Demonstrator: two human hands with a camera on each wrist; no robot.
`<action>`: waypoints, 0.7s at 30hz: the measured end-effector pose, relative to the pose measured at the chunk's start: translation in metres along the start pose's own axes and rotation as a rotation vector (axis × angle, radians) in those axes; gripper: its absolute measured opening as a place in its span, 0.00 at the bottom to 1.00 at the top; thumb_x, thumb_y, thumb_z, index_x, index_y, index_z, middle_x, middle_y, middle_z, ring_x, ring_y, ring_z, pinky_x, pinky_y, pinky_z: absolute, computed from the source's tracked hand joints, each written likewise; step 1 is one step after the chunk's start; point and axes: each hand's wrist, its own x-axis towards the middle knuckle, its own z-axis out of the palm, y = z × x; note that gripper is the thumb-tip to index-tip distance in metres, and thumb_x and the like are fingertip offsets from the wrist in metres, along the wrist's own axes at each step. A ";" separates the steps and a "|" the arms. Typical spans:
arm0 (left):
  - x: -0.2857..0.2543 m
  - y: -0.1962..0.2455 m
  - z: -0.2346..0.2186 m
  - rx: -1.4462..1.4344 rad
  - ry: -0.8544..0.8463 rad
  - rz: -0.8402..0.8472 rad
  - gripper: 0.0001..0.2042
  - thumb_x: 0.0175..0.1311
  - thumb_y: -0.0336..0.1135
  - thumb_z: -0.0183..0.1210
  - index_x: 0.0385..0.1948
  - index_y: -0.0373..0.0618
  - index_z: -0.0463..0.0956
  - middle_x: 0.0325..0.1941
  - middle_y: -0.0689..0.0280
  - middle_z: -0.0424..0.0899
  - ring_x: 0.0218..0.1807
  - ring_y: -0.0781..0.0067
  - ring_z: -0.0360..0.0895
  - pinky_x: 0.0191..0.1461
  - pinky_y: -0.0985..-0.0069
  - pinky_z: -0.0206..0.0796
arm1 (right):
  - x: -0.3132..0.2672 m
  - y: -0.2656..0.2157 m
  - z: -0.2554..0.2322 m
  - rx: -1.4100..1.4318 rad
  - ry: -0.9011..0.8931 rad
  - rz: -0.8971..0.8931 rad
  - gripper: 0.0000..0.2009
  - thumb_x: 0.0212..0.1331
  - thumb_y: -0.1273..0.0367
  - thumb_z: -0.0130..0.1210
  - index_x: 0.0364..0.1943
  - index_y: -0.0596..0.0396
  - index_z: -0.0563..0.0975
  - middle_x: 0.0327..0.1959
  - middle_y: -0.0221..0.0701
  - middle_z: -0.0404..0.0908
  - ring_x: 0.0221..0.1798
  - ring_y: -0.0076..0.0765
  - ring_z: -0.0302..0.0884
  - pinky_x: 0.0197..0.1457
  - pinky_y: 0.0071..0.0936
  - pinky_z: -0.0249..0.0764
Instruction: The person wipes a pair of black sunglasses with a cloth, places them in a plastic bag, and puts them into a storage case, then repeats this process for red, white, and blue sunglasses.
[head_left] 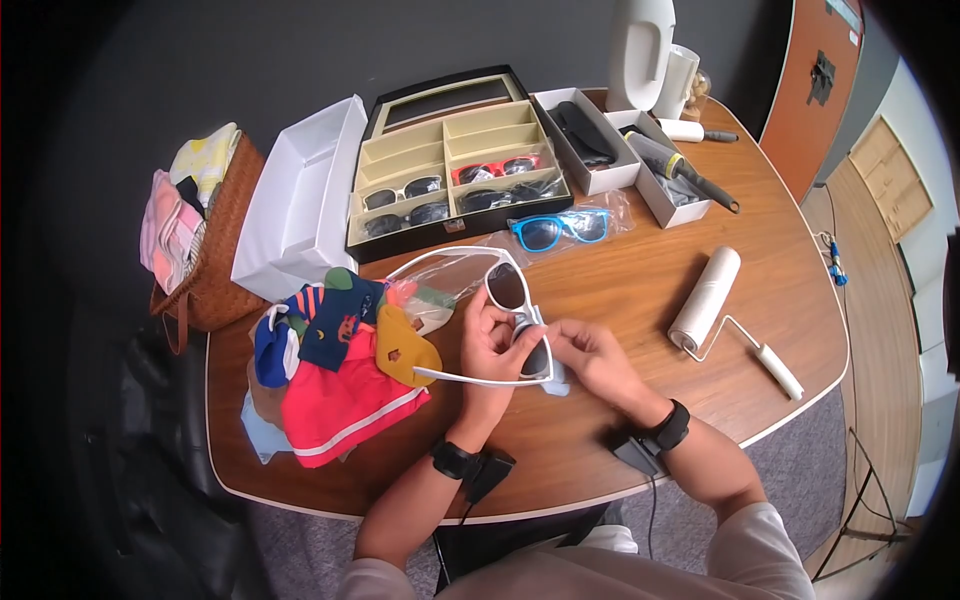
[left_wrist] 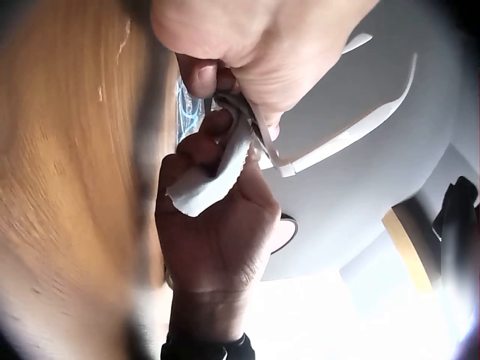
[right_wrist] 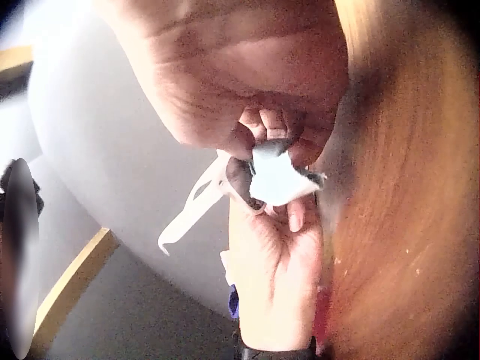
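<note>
My left hand [head_left: 488, 350] grips white-framed sunglasses [head_left: 507, 287] with dark lenses by the front frame. Both temples are unfolded and point left in the head view. On the other side, my right hand [head_left: 602, 362] pinches a small pale blue cloth [head_left: 558, 382] against the lower lens. In the left wrist view, the cloth [left_wrist: 204, 184] hangs folded between the two hands, close to the frame's hinge. From the right wrist, the cloth [right_wrist: 279, 180] covers part of one lens, and the right fingertips are partly hidden behind it.
A heap of colourful clothes [head_left: 350, 385] lies left of the hands. Behind stand a white box [head_left: 300, 200] and a sunglasses display case [head_left: 400, 150]. Blue sunglasses [head_left: 540, 234] in plastic lie before the case. To the right are a lint roller [head_left: 708, 295] and open boxes [head_left: 610, 175] near the back.
</note>
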 end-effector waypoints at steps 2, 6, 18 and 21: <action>0.002 0.004 -0.001 0.042 0.005 0.040 0.40 0.56 0.18 0.64 0.69 0.37 0.49 0.43 0.61 0.75 0.45 0.73 0.78 0.50 0.79 0.72 | -0.001 -0.005 0.001 0.258 -0.016 0.082 0.12 0.71 0.65 0.51 0.42 0.62 0.78 0.34 0.25 0.81 0.35 0.17 0.75 0.38 0.18 0.72; 0.002 -0.001 -0.001 0.064 0.016 0.093 0.40 0.56 0.17 0.64 0.69 0.37 0.49 0.43 0.60 0.75 0.44 0.73 0.78 0.49 0.79 0.72 | -0.004 -0.014 0.007 0.398 -0.034 0.134 0.15 0.70 0.65 0.53 0.51 0.64 0.77 0.41 0.31 0.84 0.43 0.21 0.79 0.48 0.21 0.76; -0.001 0.005 -0.003 0.182 -0.026 -0.093 0.13 0.64 0.28 0.62 0.48 0.35 0.73 0.38 0.69 0.81 0.40 0.85 0.76 0.40 0.86 0.70 | 0.001 -0.014 0.002 0.213 0.067 0.041 0.14 0.69 0.73 0.52 0.54 0.66 0.76 0.44 0.34 0.84 0.44 0.24 0.80 0.50 0.21 0.76; -0.002 0.018 -0.001 0.222 -0.075 -0.149 0.13 0.65 0.26 0.61 0.49 0.36 0.73 0.39 0.69 0.81 0.39 0.86 0.76 0.40 0.86 0.70 | 0.002 -0.017 0.000 0.228 0.048 0.022 0.13 0.69 0.73 0.51 0.53 0.66 0.76 0.43 0.34 0.84 0.43 0.24 0.80 0.50 0.22 0.76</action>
